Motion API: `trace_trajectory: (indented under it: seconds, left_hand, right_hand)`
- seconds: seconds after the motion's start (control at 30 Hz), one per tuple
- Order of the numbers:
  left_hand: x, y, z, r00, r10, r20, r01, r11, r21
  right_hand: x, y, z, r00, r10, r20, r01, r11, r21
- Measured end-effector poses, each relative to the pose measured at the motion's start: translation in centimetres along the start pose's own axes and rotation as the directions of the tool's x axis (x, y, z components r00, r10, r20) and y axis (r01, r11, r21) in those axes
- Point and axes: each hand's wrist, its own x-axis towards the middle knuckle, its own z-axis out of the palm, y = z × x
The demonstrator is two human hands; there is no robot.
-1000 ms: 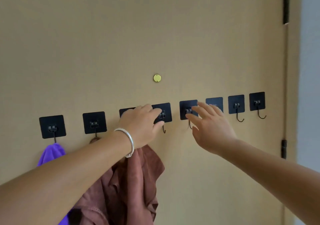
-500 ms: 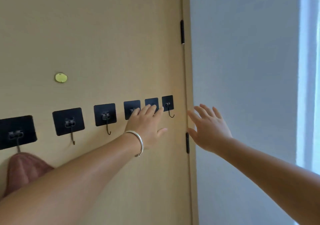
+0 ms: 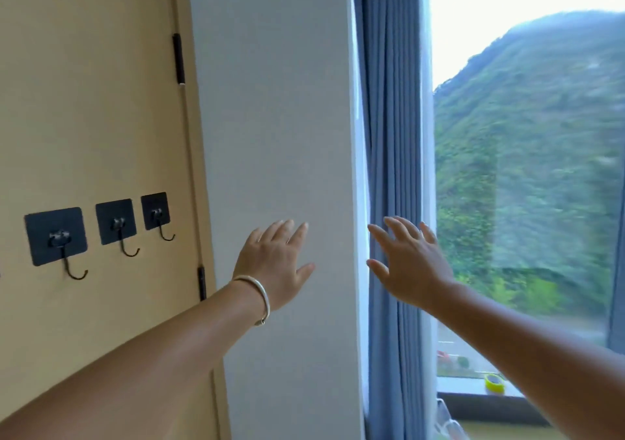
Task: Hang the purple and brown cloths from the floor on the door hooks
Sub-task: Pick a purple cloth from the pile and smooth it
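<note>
White wall (image 3: 277, 135) between door (image 3: 94, 101), window (image 3: 527, 169).

The single head view looked forward from close range, facing the wall (image 3: 277, 135) between door (image 3: 91, 118) and window (image 3: 527, 169).

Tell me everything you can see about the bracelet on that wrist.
The bracelet is a thin, plain band that looks like pale silvery metal, smooth and slightly shiny. It circles the wrist just behind the left hand, sitting a little slanted across the forearm, with its lower edge hanging off the skin. A small knob or join shows at its bottom; the blur hides what it is. It touches only the wrist. Behind it is the white wall.
</note>
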Motion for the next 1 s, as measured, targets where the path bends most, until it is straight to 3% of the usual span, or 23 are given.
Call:
trace_trajectory:
  seconds: [0.33, 0.7, 1.0]
  left_hand:
    - [3.6, 18.2, -1.8, 0.945, 0.300, -0.131, -0.325, 0.909, -0.261]
    - [6.2, 43.9, -7.8, 0.786, 0.534, -0.310, -0.614, 0.616, -0.494]
    - [5.6, 61.7, -13.2, 0.641, 0.631, -0.436, -0.755, 0.419, -0.504]
  right_hand:
    - [-12.9, 13.1, -9.4, 0.939, 0.340, 0.046, -0.309, 0.898, -0.312]
    - [-28.0, 27.2, -21.1, 0.758, 0.650, -0.049, -0.562, 0.613, -0.555]
    - [-38.3, 35.7, -28.6, 0.624, 0.763, -0.167, -0.635, 0.371, -0.678]
